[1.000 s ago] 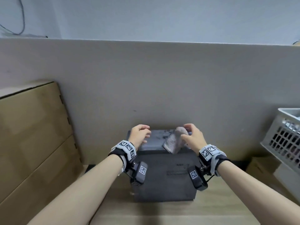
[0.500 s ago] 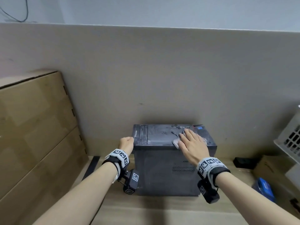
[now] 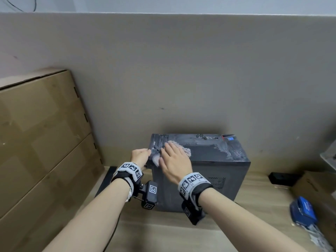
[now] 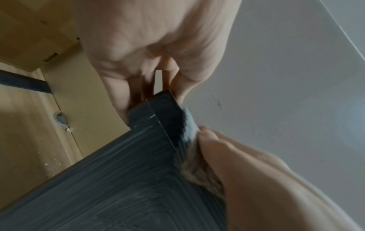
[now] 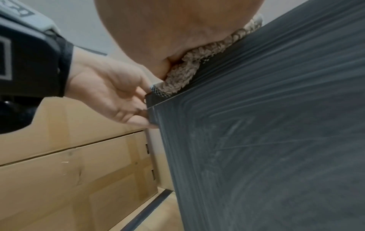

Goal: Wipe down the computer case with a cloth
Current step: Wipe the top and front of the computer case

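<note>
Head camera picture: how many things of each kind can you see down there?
Computer case: 1
Cloth: 1
Hands, left hand and right hand: 2
Cardboard box: 1
Blue object: 1
Total: 6

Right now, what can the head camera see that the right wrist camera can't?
Only the head view shows the top of the case with its dust streaks and ports, the blue thing on the floor at the right, and the back of the right hand pressing flat on the cloth.

Only the right wrist view shows the swirly wipe marks on the case's side and the left hand's palm up close.

Both show the case, the cloth under the right hand, the left hand holding the case's corner, and the cardboard box.
</note>
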Available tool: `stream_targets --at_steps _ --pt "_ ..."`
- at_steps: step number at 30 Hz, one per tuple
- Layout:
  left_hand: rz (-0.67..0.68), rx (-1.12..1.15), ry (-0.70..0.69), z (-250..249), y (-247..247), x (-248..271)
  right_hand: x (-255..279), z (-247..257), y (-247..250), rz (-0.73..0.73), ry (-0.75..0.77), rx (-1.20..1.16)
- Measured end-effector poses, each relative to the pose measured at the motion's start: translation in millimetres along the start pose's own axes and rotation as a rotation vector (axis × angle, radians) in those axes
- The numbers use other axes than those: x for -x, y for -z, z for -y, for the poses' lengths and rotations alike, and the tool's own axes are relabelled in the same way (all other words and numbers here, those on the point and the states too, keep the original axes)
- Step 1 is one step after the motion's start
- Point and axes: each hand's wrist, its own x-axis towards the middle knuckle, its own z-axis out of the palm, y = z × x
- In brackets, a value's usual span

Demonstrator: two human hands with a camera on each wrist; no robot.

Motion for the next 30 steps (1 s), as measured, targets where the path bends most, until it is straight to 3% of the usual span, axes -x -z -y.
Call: stream_targets --at_steps 7,19,30 --pt "-0.024 0.036 0.025 -6.5 -3.6 5.8 4.0 -37.3 5.8 0.028 0.073 0.008" --pt "-0.065 -0.001 0.055 -23.5 -7.7 24.5 64.8 -162.4 32.9 0.014 -0.227 0.036" --pt "-0.042 0.025 0.069 -24.8 -1.3 30.0 54.6 -140.8 28.8 0.021 -0.304 0.034"
